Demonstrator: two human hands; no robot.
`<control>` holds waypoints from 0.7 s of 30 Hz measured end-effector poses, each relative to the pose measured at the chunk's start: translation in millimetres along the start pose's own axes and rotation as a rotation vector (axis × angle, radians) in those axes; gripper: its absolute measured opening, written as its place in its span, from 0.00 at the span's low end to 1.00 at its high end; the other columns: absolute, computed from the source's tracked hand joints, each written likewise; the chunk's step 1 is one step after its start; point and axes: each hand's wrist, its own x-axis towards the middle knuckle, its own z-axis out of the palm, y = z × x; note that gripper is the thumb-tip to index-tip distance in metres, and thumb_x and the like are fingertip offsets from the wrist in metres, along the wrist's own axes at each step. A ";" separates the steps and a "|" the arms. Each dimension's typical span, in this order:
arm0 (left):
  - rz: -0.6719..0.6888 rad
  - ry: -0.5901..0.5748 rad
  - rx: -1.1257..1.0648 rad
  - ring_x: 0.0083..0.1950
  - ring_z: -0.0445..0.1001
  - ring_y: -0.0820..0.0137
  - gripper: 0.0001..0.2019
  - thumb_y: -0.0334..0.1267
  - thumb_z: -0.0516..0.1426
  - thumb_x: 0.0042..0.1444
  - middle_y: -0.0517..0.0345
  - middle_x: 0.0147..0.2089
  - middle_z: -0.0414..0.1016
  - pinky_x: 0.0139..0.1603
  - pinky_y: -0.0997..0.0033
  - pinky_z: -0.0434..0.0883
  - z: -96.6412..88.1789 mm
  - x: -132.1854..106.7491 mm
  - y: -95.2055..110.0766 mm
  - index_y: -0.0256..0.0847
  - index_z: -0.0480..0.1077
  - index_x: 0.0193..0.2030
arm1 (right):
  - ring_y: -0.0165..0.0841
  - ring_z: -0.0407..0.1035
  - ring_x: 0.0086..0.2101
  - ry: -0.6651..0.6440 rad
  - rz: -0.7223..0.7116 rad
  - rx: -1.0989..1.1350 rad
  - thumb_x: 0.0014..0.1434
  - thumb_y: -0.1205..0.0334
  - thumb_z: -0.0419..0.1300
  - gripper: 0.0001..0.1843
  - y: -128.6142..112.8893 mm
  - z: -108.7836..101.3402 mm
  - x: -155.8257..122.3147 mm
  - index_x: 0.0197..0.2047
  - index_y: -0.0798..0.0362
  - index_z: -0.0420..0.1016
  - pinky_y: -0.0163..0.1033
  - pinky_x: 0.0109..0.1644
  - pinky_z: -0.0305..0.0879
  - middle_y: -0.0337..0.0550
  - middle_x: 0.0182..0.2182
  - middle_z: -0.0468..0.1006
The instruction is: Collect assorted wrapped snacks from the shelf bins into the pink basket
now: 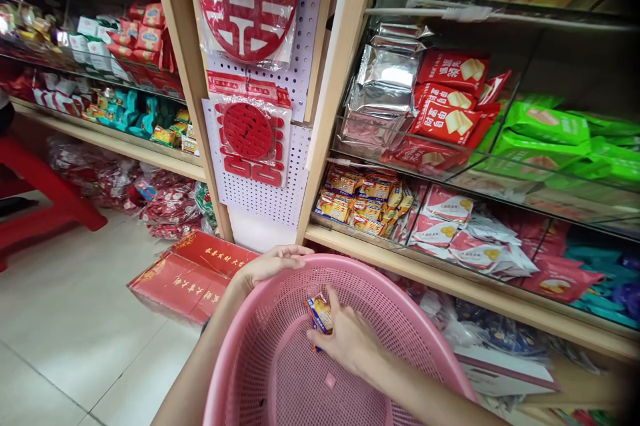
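A pink plastic mesh basket [295, 373] is right in front of me. My left hand [273, 266] grips its far left rim, fingers curled over the edge. Inside the basket, my right hand [350, 339] holds a small yellow and blue snack packet [320, 311] between thumb and fingers; a second packet seems to lie under it, partly hidden. A small pink piece [331, 381] sits on the basket floor below this hand. Just beyond the rim, similar yellow packets [367, 199] fill a low shelf compartment.
Glass-fronted shelves on the right hold red packets [447, 103], green packets [545, 136] and white-pink packets [445, 223]. Red decorations [249, 131] hang on a pegboard [295, 179]. Red boxes [187, 279] lie on the floor, left of the basket. A red stool [50, 193] stands farther left.
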 end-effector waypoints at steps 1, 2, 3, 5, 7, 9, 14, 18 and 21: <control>0.001 0.001 -0.003 0.43 0.73 0.66 0.20 0.36 0.64 0.45 0.53 0.40 0.78 0.51 0.65 0.64 -0.3 -0.3 -0.1 0.37 0.72 0.47 | 0.48 0.74 0.39 -0.001 -0.001 -0.013 0.51 0.50 0.58 0.41 0.7 -1.1 -4.0 0.64 0.54 0.49 0.46 0.41 0.64 0.51 0.34 0.80; 0.001 0.001 -0.008 0.43 0.73 0.66 0.20 0.35 0.64 0.45 0.54 0.40 0.78 0.51 0.64 0.64 -0.5 -0.5 -0.3 0.37 0.72 0.46 | 0.48 0.74 0.39 -0.004 -0.005 -0.031 0.51 0.50 0.58 0.41 1.0 -1.9 -7.8 0.64 0.54 0.49 0.47 0.42 0.64 0.51 0.34 0.80; 0.000 0.002 -0.013 0.43 0.73 0.66 0.19 0.35 0.64 0.45 0.54 0.40 0.78 0.51 0.64 0.64 -0.5 -0.6 -0.4 0.37 0.72 0.46 | 0.49 0.74 0.39 -0.011 -0.009 -0.051 0.52 0.51 0.57 0.40 0.9 -2.3 -11.3 0.65 0.54 0.50 0.48 0.43 0.63 0.51 0.34 0.80; -0.004 0.003 -0.024 0.43 0.73 0.66 0.19 0.35 0.64 0.45 0.54 0.39 0.78 0.50 0.64 0.64 -0.1 -0.5 -0.6 0.37 0.72 0.46 | 0.49 0.74 0.39 -0.015 -0.025 -0.091 0.54 0.52 0.56 0.38 -0.5 -2.0 -16.5 0.65 0.55 0.50 0.50 0.44 0.63 0.52 0.35 0.80; -0.007 0.004 -0.030 0.42 0.73 0.66 0.19 0.35 0.64 0.45 0.55 0.40 0.78 0.50 0.65 0.65 0.6 -0.5 -0.7 0.37 0.72 0.46 | 0.48 0.74 0.39 -0.009 -0.045 -0.105 0.55 0.52 0.54 0.37 -3.0 -0.8 -18.9 0.65 0.58 0.50 0.50 0.45 0.63 0.50 0.31 0.80; -0.010 0.003 -0.027 0.41 0.73 0.67 0.20 0.35 0.64 0.45 0.55 0.40 0.77 0.49 0.65 0.65 1.2 -0.6 -0.4 0.37 0.71 0.46 | 0.48 0.73 0.39 -0.007 -0.072 -0.088 0.57 0.51 0.53 0.38 -5.4 0.5 -18.4 0.65 0.62 0.49 0.49 0.46 0.63 0.47 0.24 0.79; -0.006 -0.009 -0.019 0.40 0.73 0.68 0.20 0.34 0.64 0.46 0.55 0.40 0.78 0.49 0.65 0.65 1.4 -0.5 0.4 0.37 0.71 0.48 | 0.50 0.73 0.41 0.074 -0.056 -0.163 0.55 0.45 0.53 0.40 -11.2 -0.8 -6.4 0.63 0.62 0.53 0.52 0.45 0.63 0.57 0.36 0.79; -0.013 -0.006 -0.027 0.39 0.74 0.68 0.20 0.35 0.64 0.45 0.55 0.40 0.78 0.48 0.65 0.66 0.9 0.2 -0.5 0.38 0.71 0.48 | 0.49 0.74 0.38 0.072 -0.051 -0.174 0.53 0.50 0.54 0.36 -19.8 -5.0 5.5 0.60 0.61 0.56 0.50 0.42 0.65 0.56 0.35 0.79; -0.011 -0.011 -0.026 0.39 0.74 0.68 0.20 0.35 0.64 0.45 0.55 0.40 0.78 0.48 0.65 0.66 0.5 0.6 -1.5 0.37 0.71 0.48 | 0.49 0.74 0.37 0.085 -0.040 -0.191 0.52 0.51 0.53 0.31 -24.8 -5.7 12.1 0.56 0.59 0.60 0.49 0.41 0.65 0.55 0.33 0.80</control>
